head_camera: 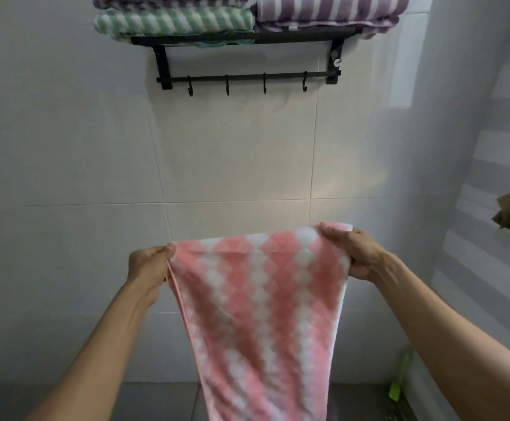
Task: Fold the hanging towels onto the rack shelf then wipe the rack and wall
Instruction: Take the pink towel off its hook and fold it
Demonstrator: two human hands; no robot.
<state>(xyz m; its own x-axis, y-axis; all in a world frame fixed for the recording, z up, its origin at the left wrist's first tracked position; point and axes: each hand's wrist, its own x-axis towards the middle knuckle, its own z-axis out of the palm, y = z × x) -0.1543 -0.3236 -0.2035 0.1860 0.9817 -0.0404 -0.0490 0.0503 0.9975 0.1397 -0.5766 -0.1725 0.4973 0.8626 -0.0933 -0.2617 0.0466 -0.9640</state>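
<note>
One pink-and-white towel (262,299) stretched at lower centre, left hand (147,265) and right hand (350,253) each pinching a top corner, three folded striped towels (174,21) on black wall rack (247,39) at top, four hooks (264,85) beneath.

Two bare forearms, left hand (147,265) and right hand (353,253) ungloved (no sleeves, rings or watch visible)

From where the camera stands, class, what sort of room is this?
Probably a bathroom: tiled wall, a black towel rack with hooks, folded towels on its shelf.
</note>
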